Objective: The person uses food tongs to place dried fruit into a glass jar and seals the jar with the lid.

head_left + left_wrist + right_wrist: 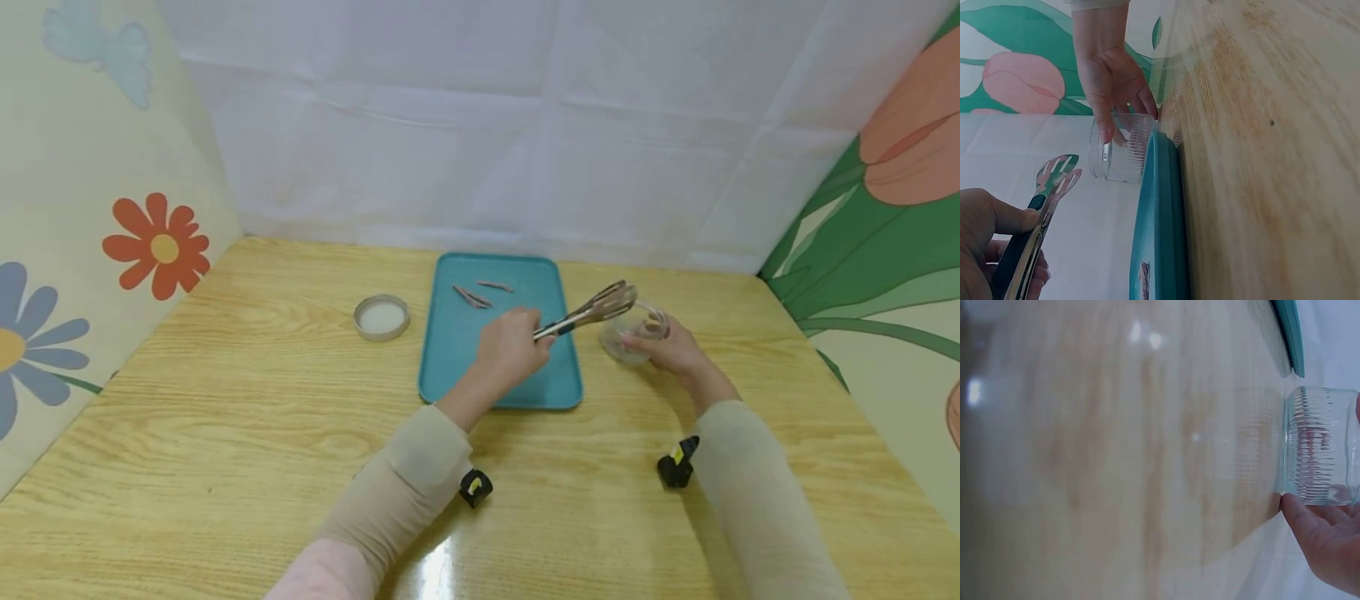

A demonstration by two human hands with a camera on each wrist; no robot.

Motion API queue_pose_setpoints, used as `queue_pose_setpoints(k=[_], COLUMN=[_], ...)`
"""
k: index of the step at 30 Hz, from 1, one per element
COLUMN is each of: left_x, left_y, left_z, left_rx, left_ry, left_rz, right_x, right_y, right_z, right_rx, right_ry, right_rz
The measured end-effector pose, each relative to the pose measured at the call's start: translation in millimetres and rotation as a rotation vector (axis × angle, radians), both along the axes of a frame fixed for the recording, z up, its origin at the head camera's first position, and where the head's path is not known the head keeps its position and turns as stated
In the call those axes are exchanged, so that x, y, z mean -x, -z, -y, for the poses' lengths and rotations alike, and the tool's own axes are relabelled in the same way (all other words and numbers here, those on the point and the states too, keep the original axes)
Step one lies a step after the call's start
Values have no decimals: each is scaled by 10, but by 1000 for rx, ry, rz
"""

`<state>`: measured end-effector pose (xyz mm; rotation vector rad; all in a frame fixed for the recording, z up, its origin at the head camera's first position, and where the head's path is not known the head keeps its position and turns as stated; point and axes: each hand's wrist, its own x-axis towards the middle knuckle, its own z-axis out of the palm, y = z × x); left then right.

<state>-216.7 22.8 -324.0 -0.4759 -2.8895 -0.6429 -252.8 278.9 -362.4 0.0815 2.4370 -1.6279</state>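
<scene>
My left hand [512,343] grips a pair of metal tongs with dark handle parts [588,312]. Their slotted tips lie close together, near the mouth of a clear glass jar [617,343] in the head view. In the left wrist view, no item shows between the tongs' tips [1060,172]. My right hand [678,348] holds the ribbed jar, thumb on one side and fingers on the other, beside the tray. A reddish patch shows through the jar's glass [1313,440]; whether it is inside cannot be told. Several thin brownish-pink strips [472,297] lie on the blue-green tray [446,362].
A round lid with a pale inside [382,317] lies on the wooden table [262,400] left of the tray. White cloth [450,125] hangs behind the table, with flower-printed panels on both sides. The tray's raised rim stands between the hands' work areas.
</scene>
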Motion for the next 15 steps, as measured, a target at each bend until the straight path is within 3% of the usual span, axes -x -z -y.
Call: queue_pose_setpoints(k=[8, 15], left_x=[-6, -23], left_y=[13, -7], left_z=[60, 165], left_rx=[-21, -50], left_ry=[10, -25], left_rz=[-45, -48], right_x=[12, 13], right_y=[7, 12], right_z=[-8, -7], right_rx=[-17, -24], right_ry=[6, -3], right_rz=[-6, -19])
